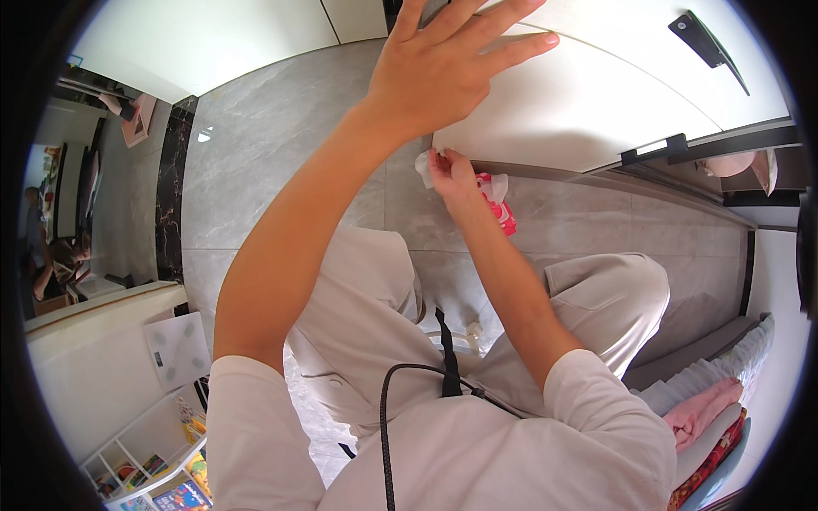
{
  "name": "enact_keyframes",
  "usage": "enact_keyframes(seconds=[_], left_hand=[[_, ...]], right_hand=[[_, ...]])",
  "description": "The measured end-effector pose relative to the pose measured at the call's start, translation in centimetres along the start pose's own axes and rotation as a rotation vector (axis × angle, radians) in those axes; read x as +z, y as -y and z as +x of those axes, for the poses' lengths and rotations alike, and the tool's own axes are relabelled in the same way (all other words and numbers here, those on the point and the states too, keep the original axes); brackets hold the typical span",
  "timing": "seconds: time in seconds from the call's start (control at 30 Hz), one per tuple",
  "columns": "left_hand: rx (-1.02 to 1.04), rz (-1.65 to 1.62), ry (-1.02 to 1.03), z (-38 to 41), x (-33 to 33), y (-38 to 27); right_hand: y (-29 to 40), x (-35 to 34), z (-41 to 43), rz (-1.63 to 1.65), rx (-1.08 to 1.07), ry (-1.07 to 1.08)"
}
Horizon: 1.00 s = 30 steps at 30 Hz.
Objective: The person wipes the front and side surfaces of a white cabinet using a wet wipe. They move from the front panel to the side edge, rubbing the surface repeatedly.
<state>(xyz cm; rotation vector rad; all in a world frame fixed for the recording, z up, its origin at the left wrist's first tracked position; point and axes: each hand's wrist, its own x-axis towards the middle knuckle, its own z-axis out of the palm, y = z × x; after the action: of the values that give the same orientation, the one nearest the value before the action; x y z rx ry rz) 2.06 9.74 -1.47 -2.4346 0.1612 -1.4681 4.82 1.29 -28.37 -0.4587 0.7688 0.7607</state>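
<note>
My left hand (438, 73) is raised at the top of the view, fingers spread, with nothing seen in it. It overlaps a white cabinet door (543, 108); whether it touches the panel I cannot tell. Lower down, my right hand (452, 171) pinches a white wipe (423, 170) at the door's bottom corner. Part of the wipe hangs out left of the fingers. Just behind my right wrist, a pink packet of wipes (505, 216) lies on the grey tiled floor (434, 223), partly hidden by the forearm.
Black handles (700, 41) stick out from the cabinet front. A white bathroom scale (177, 351) leans at the left, above a white rack (144, 441) with books. Folded or hanging clothes (703, 415) are at the right. People show through an opening at far left.
</note>
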Motion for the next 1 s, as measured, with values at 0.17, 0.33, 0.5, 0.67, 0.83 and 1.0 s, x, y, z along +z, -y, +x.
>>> enact_keyframes(seconds=[0.17,0.33,0.5,0.67,0.83,1.0], left_hand=[[0.001,0.014,-0.022,-0.3,0.5,0.3],[-0.060,-0.041,0.290,0.4,-2.1,-0.3],[-0.050,-0.102,0.227,0.1,-1.4,-0.1],[-0.042,-0.052,0.207,0.1,-1.1,-0.2],[-0.050,-0.067,0.235,0.0,-0.9,-0.3],[-0.023,-0.024,0.162,-0.7,-0.3,0.3]], right_hand=[[-1.8,1.4,-2.7,0.026,-0.003,0.142],[-2.4,0.6,-1.1,0.003,0.014,0.036],[-3.4,-0.9,1.1,-0.046,0.098,-0.042],[-1.8,-3.1,5.2,-0.047,0.225,0.087],[1.7,-5.0,8.1,-0.288,-0.027,-0.051],[8.6,-7.0,7.8,-0.914,-0.397,-0.229]])
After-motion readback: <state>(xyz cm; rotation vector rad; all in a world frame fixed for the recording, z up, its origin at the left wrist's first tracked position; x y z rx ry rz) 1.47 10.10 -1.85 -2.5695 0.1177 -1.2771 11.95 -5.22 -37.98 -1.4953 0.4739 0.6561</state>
